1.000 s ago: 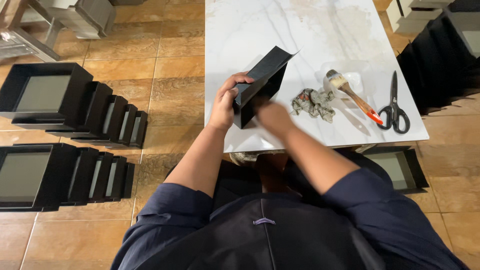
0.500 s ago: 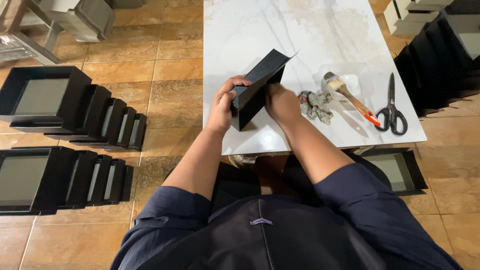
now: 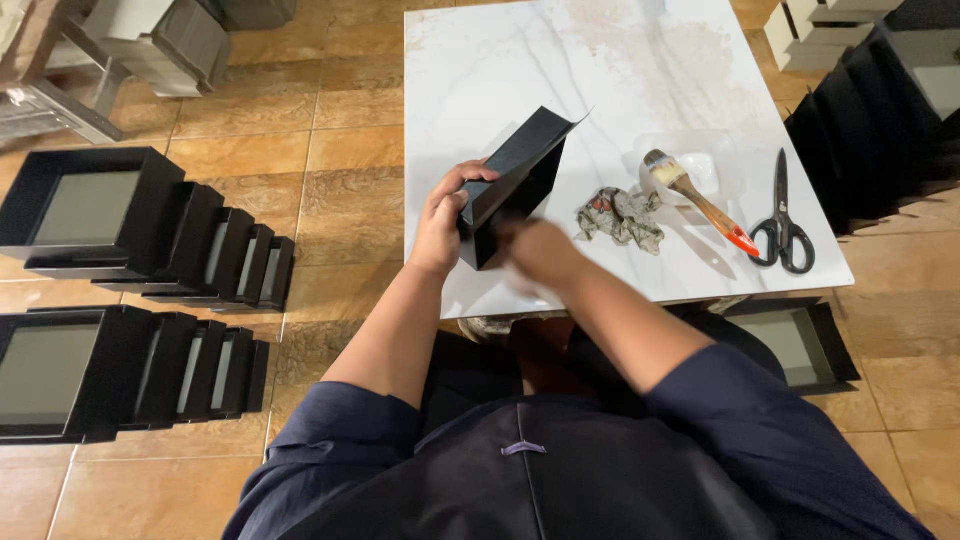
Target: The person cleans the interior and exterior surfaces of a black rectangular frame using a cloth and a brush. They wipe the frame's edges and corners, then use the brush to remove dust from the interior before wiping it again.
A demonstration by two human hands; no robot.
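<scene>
Two hands work one black box (image 3: 515, 180) above the near edge of the white desk (image 3: 500, 60): the left hand (image 3: 442, 222) clamps its lower corner, while the right hand (image 3: 535, 250), blurred so that its grip cannot be told, rubs along the bottom edge, which looks like pressing down a covering. Next, I judge, it needs firm, even strokes with the box held steady, and perhaps the brush (image 3: 697, 200) beside the rag (image 3: 620, 215) and scissors (image 3: 782, 215). Against the earlier pictures the box has barely shifted, and the right hand has slid lower on it.
</scene>
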